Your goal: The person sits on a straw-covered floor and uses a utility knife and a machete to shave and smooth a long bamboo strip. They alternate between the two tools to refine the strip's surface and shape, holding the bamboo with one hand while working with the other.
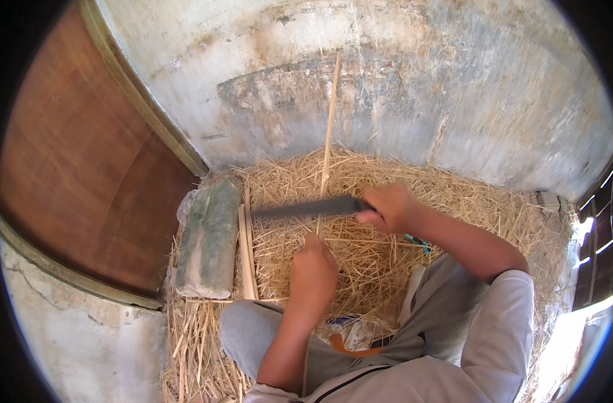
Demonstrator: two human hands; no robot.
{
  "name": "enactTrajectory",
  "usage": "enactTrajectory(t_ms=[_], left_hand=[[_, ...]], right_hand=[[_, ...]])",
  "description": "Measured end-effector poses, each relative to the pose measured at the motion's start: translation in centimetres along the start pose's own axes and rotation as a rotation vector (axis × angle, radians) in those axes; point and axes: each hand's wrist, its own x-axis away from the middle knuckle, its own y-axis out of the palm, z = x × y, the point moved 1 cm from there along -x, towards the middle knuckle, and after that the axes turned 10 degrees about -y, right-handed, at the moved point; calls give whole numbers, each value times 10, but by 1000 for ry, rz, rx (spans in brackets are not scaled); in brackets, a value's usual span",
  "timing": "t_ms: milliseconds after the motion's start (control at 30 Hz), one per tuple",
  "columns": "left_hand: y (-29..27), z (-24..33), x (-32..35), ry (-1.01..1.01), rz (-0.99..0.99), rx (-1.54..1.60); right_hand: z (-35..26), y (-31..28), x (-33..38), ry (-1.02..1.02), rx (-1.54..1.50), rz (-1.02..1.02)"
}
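My left hand (313,269) is closed around the near end of a long, thin pale strip (331,121) that looks like bamboo or wood. The strip points away from me, its far end in front of the wall. In my right hand (390,207) is the dark handle of a long-bladed knife (300,209). The blade, smeared by motion, lies across the strip just beyond my left hand and points left. Whether its edge touches the strip I cannot tell. Several split strips (247,258) lie to the left of my left hand.
A greyish-green block or wrapped bundle (209,238) lies at the left, beside a brown door panel (85,154). Straw-like shavings (373,269) cover the ground around my legs. A stained wall (414,101) stands ahead. Dark slats (598,228) let in light at the right.
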Motion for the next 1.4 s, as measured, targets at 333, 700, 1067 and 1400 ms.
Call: enactTrajectory(t_ms=[333,700,1067,1400], left_hand=[[-10,-4,7,-88,-36,-2],[-7,1,1,-77,14,-45],[-19,14,7,-125,-44,-27],[-11,2,7,-103,-26,-50]], right_hand=[[-8,-15,2,-145,-121,154],[-20,-9,-11,-77,-134,100],[-9,-4,-13,173,-130,-5],[17,4,-17,37,32,-31]])
